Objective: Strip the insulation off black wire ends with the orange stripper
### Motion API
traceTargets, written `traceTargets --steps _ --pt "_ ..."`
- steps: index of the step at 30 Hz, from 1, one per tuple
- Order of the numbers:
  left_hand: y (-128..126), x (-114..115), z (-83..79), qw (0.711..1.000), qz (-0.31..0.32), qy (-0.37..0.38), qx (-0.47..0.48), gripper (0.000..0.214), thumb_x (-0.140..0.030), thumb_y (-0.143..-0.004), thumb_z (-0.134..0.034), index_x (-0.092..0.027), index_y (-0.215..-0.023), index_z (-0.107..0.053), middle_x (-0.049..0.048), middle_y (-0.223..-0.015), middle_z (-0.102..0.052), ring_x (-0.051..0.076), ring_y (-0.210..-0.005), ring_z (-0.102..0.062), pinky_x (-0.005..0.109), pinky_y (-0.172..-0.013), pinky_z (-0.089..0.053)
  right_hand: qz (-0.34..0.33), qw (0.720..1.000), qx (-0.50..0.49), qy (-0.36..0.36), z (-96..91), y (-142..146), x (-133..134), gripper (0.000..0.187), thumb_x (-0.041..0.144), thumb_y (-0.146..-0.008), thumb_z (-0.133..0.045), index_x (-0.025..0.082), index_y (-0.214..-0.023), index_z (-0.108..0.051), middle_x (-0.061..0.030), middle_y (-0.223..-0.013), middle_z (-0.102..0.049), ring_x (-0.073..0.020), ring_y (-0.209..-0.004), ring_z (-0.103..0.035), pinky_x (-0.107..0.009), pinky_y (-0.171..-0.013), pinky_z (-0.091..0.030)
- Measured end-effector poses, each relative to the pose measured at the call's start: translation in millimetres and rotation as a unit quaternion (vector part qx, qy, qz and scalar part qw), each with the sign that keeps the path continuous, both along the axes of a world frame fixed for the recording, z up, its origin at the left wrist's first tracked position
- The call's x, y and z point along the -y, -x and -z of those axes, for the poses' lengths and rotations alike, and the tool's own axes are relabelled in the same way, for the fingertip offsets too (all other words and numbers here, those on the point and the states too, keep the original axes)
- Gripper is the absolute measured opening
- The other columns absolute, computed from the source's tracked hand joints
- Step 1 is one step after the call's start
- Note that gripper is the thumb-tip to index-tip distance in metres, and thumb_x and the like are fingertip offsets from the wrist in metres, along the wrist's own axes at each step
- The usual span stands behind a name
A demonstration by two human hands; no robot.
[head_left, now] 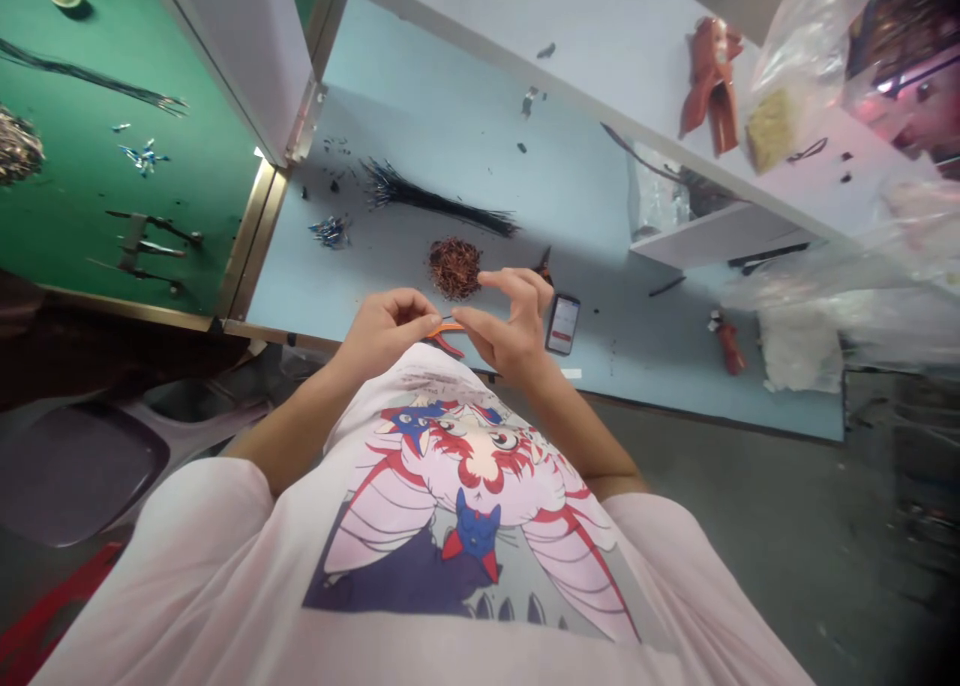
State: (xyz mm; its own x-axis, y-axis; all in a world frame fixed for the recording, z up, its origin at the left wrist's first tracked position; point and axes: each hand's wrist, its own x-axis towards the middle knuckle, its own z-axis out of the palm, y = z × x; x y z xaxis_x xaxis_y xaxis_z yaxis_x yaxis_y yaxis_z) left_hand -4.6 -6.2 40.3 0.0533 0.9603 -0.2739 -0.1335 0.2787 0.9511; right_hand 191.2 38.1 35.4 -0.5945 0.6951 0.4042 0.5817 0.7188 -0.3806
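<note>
My left hand (388, 328) and my right hand (508, 324) meet above the near edge of the light blue table (450, 146). Both are pinched, fingertips almost touching each other. Between and just under them an orange-red handled tool (448, 338) shows, partly hidden by the fingers. Whatever the fingertips pinch is too small to make out. A heap of reddish-brown wire scraps (454, 267) lies just beyond the hands. A bundle of thin dark wires (435, 201) lies farther back.
A phone (563, 324) lies right of my right hand. A green table (112, 146) with tools stands at the left. A white shelf (675, 56) carries a red-brown tool (712, 81) and plastic bags (810, 56). Another red tool (729, 346) lies at the right.
</note>
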Motion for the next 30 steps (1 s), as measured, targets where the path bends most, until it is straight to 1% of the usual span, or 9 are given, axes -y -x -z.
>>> traceTargets --steps 5,8,12,14,16,21,26,28,30 --pt "1 -1 5.0 0.999 0.033 0.021 -0.008 0.019 -0.032 -0.069 -0.069 -0.015 -0.069 -0.063 -0.0007 -0.058 -0.06 0.009 -0.052 -0.052 0.02 -0.049 -0.039 -0.04 0.998 0.035 0.028 14.2 8 -2 0.013 0.031 -0.093 -0.049 0.025 -0.096 -0.06 -0.0093 -0.117 -0.053 -0.0291 -0.121 -0.039 -0.051 -0.104 -0.034" --pt "6 -3 15.6 0.998 0.025 0.046 -0.018 0.017 -0.03 -0.066 -0.069 -0.015 -0.067 -0.063 -0.002 -0.054 -0.057 0.007 -0.048 -0.047 0.019 -0.046 -0.034 -0.08 0.994 0.063 0.035 31.6 3 -17 0.016 0.027 -0.095 -0.043 0.023 -0.096 -0.059 -0.0099 -0.112 -0.055 -0.026 -0.12 -0.041 -0.046 -0.104 -0.034" --pt "27 -3 37.6 0.993 -0.076 0.088 -0.018 0.011 -0.025 -0.063 -0.069 -0.016 -0.064 -0.063 -0.0039 -0.051 -0.052 0.004 -0.041 -0.036 0.019 -0.039 -0.025 0.023 0.996 0.088 0.023 68.5 -25 -61 0.023 0.023 -0.096 -0.037 0.018 -0.091 -0.059 -0.0121 -0.106 -0.057 -0.0254 -0.112 -0.046 -0.047 -0.1 -0.035" --pt "40 -3 48.5 0.984 -0.136 0.115 0.009 0.012 -0.025 -0.062 -0.07 -0.017 -0.063 -0.062 -0.0055 -0.047 -0.046 0.002 -0.037 -0.028 0.018 -0.036 -0.017 0.085 0.988 0.11 0.075 89.1 -38 -81 0.024 0.023 -0.095 -0.037 0.016 -0.093 -0.06 -0.0131 -0.098 -0.059 -0.025 -0.102 -0.05 -0.043 -0.093 -0.04" --pt "48 -4 56.1 0.977 -0.146 0.147 0.059 0.014 -0.024 -0.06 -0.072 -0.017 -0.062 -0.06 -0.0072 -0.044 -0.038 0.002 -0.036 -0.023 0.018 -0.036 -0.012 0.103 0.971 0.149 0.156 108.7 -42 -92 0.026 0.022 -0.094 -0.037 0.014 -0.098 -0.061 -0.0141 -0.098 -0.061 -0.0244 -0.099 -0.051 -0.039 -0.09 -0.041" --pt "39 -14 58.4 0.959 -0.122 0.195 0.167 0.02 -0.025 -0.058 -0.075 -0.016 -0.064 -0.058 -0.0096 -0.043 -0.031 0.001 -0.036 -0.021 0.015 -0.036 -0.01 0.099 0.921 0.234 0.296 153.2 -26 -85 0.034 0.014 -0.089 -0.04 0.013 -0.116 -0.06 -0.0151 -0.115 -0.061 -0.0233 -0.105 -0.053 -0.034 -0.089 -0.041" --pt "24 -23 58.5 0.938 -0.125 0.227 0.232 0.022 -0.025 -0.059 -0.075 -0.015 -0.066 -0.057 -0.0097 -0.043 -0.033 0.0 -0.036 -0.022 0.013 -0.036 -0.013 0.056 0.877 0.283 0.383 193.3 -25 -65 0.016 0.015 -0.081 -0.055 0.014 -0.084 -0.071 -0.0105 -0.083 -0.07 -0.0192 -0.078 -0.061 -0.027 -0.073 -0.044" --pt "20 -26 59.3 0.931 -0.119 0.24 0.246 0.021 -0.025 -0.061 -0.074 -0.014 -0.066 -0.057 -0.0094 -0.044 -0.033 0.0 -0.036 -0.023 0.013 -0.036 -0.013 0.053 0.872 0.283 0.397 205.5 -25 -63 0.019 0.016 -0.083 -0.053 0.013 -0.082 -0.071 -0.0104 -0.083 -0.071 -0.0189 -0.079 -0.062 -0.026 -0.075 -0.045" --pt "16 -27 59.2 0.927 -0.112 0.249 0.255 0.019 -0.023 -0.061 -0.072 -0.013 -0.066 -0.056 -0.0089 -0.044 -0.035 0.0 -0.036 -0.025 0.013 -0.035 -0.015 0.07 0.879 0.266 0.389 213.1 -24 -64 0.027 0.014 -0.087 -0.045 0.012 -0.1 -0.069 -0.0123 -0.099 -0.07 -0.0201 -0.092 -0.062 -0.028 -0.083 -0.045"
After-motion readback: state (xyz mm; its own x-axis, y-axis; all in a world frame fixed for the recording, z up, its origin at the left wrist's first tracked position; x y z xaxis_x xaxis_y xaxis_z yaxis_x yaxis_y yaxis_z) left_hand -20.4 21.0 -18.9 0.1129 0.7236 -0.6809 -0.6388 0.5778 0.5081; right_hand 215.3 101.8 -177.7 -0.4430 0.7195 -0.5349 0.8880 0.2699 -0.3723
